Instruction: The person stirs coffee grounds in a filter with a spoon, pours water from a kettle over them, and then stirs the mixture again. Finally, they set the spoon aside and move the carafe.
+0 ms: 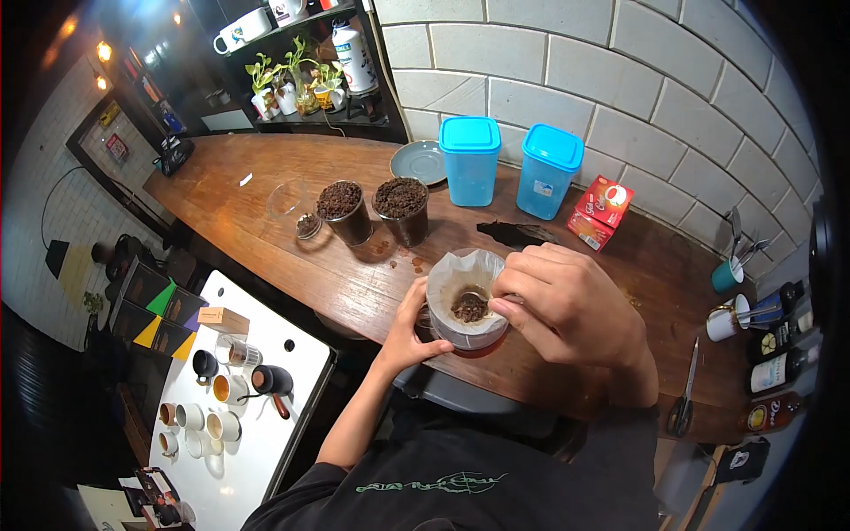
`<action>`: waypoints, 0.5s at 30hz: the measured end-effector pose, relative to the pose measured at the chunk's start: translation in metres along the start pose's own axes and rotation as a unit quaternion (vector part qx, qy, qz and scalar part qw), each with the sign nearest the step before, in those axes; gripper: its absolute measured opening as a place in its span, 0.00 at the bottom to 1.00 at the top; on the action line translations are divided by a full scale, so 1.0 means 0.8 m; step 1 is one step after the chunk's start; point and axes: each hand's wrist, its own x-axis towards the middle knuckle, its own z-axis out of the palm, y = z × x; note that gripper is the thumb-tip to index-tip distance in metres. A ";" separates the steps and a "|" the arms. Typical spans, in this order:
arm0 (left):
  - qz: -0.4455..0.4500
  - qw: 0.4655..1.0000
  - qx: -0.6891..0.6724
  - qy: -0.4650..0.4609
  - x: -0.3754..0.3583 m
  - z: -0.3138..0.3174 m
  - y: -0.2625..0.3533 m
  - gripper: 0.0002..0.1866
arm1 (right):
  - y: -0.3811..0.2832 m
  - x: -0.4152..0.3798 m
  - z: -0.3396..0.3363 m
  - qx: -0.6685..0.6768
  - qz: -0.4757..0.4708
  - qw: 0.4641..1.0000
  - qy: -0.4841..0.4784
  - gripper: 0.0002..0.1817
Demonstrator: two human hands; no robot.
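Observation:
A paper coffee filter (450, 276) sits in a clear coffee dripper (474, 341), with dark wet grounds (469, 307) at its bottom. Reddish-brown liquid (485, 350) shows in the vessel beneath. My left hand (409, 334) is wrapped round the left side of the dripper, thumb toward me. Over the filter's right rim, my right hand (562, 301) is closed in a pinch on a thin spoon (478, 292) that dips into the grounds; most of its handle is hidden by my fingers. Two cups of dark grounds (345, 212) (401, 211) stand beyond my left hand.
Two blue lidded containers (470, 164) (549, 173), a red box (600, 212) and a grey plate (418, 163) stand along the wall. Dark spilled matter (513, 234) lies before them. Scissors (683, 403) and bottles (772, 372) are at right. Several cups (223, 426) occupy the white table (297, 354).

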 end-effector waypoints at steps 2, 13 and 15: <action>0.001 1.000 0.000 0.000 0.000 0.000 -0.001 0.54 | 0.000 0.001 0.000 -0.011 0.006 1.000 0.003 0.06; 0.005 1.000 -0.008 0.006 0.000 0.001 0.003 0.54 | -0.006 -0.001 -0.004 0.001 0.006 1.000 0.020 0.07; 0.001 1.000 -0.013 0.003 0.000 0.001 0.000 0.54 | -0.008 -0.001 -0.004 0.002 0.003 1.000 0.030 0.06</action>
